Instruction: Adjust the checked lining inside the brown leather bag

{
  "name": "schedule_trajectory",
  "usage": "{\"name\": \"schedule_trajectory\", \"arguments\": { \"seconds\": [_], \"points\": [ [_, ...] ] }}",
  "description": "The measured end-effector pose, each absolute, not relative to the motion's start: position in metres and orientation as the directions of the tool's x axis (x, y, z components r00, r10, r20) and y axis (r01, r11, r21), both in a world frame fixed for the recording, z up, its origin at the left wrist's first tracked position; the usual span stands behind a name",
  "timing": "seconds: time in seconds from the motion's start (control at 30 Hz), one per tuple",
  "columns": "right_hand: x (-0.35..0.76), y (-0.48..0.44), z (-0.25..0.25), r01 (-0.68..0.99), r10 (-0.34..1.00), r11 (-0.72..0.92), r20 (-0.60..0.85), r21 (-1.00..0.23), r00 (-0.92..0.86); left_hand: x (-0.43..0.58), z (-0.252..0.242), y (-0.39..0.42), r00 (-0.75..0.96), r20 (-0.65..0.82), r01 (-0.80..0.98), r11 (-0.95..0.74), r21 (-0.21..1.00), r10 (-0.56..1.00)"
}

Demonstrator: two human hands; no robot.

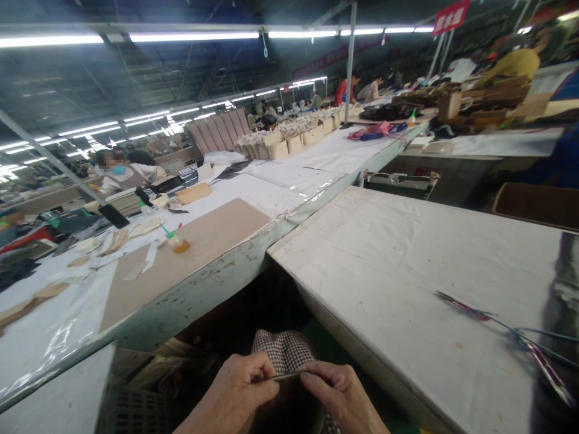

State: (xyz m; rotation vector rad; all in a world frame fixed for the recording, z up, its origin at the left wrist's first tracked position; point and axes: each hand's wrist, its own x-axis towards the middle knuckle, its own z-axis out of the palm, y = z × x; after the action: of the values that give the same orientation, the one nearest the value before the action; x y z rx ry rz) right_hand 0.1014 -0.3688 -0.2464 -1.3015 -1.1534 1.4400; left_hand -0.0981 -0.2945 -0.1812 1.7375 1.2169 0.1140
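Now thin strip [289, 376] between both hands' fingers [271, 378]

Thin dark strip [284, 376], level, pinched at both ends above checkered cloth [283, 351].

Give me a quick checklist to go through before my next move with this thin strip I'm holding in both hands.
1. Left hand pinching the thin strip at its left end: ok.
2. Right hand pinching the other end: ok.
3. Strip held level between the hands, over the checked cloth: ok.
4. Strip's condition and what it is made of: cannot tell, too thin and dark.
5. Scissors lying on the white table to the right, apart from both hands: ok.
6. Glue bottle upright on the brown board, far left: ok.
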Motion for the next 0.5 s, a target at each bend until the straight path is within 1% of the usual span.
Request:
{"name": "schedule_trajectory", "arguments": {
  "seconds": [0.1,0.17,0.27,0.4,0.47,0.5],
  "points": [
    [0.097,-0.368,-0.249,-0.138,0.967,-0.248,-0.238,-0.959,-0.086,-0.103,-0.188,-0.292,0.503,-0.465,0.625,0.064,0.778,0.729],
    [0.097,-0.366,-0.248,-0.190,0.959,-0.275,-0.255,-0.943,-0.120,-0.105,-0.191,-0.290,0.510,-0.479,0.605,0.098,0.790,0.715],
    [0.103,-0.364,-0.242,-0.247,0.941,-0.318,-0.272,-0.915,-0.201,-0.106,-0.193,-0.289,0.522,-0.476,0.602,0.089,0.793,0.708],
    [0.116,-0.364,-0.236,-0.306,0.916,-0.381,-0.311,-0.872,-0.254,-0.105,-0.193,-0.290,0.521,-0.457,0.619,0.049,0.784,0.721],
    [0.120,-0.361,-0.234,-0.292,0.911,-0.385,-0.310,-0.875,-0.272,-0.105,-0.193,-0.291,0.515,-0.440,0.630,0.023,0.776,0.736],
    [0.121,-0.358,-0.233,-0.256,0.910,-0.369,-0.290,-0.894,-0.296,-0.104,-0.193,-0.291,0.514,-0.433,0.631,0.016,0.776,0.741]
  ]
}}
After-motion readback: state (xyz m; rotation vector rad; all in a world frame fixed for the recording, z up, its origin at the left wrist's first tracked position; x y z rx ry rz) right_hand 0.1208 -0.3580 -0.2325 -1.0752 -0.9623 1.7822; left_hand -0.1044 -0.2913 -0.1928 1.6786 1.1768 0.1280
